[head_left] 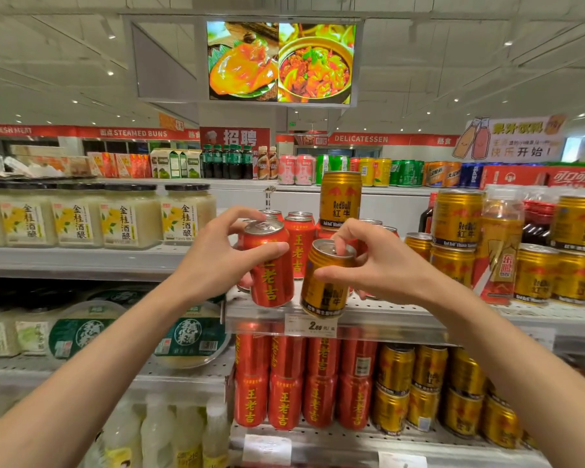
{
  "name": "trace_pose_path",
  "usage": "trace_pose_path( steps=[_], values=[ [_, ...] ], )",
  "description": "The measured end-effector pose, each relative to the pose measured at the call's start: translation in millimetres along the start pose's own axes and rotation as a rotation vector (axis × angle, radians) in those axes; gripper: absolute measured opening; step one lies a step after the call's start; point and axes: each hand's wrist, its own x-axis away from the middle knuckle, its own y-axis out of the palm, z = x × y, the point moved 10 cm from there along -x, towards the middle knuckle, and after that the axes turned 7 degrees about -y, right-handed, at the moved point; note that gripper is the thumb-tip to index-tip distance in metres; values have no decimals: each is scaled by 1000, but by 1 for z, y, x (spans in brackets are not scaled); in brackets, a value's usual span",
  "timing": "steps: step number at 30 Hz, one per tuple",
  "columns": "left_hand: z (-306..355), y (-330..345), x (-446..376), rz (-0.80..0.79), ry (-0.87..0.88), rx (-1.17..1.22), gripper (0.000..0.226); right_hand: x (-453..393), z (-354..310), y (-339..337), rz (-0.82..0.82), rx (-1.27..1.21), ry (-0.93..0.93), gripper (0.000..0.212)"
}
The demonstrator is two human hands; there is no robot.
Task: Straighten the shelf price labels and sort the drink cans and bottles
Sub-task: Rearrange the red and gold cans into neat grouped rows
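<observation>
At the shelf point(402, 310) edge, the left hand point(217, 255) wraps a red can point(271, 268) and the right hand point(382, 261) pinches a tilted gold can point(325, 282); both likely rigid, slick, full-heavy, best gripped mid-body

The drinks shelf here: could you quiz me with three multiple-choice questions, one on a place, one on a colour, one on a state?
1. Where does the lone gold Red Bull can stand?
A. atop the red cans
B. on the floor
C. among the jars

2. What colour is the tin can in the left hand?
A. green
B. red
C. blue

3. How is the gold tin can in the right hand?
A. upright
B. tilted
C. crushed

Answers: 1 A, it rises above the red group; 2 B, red with yellow characters; 3 B, its top leans toward the camera.
</observation>
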Motion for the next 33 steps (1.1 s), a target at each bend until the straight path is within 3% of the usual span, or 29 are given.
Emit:
trace_pose_path(
  steps=[9, 16, 23, 33],
  values=[
    [6, 42, -33, -37, 54, -220, 52, 29, 15, -16, 17, 32, 44, 42],
    [13, 48, -36, 70, 174, -406, 49, 34, 18, -20, 30, 39, 74, 44],
    [15, 53, -34, 8, 229, -455, 47, 33, 20, -20, 39, 27, 92, 41],
    [13, 61, -38, 45, 224, -423, 49, 33, 19, -19, 53, 2, 97, 40]
  ],
)
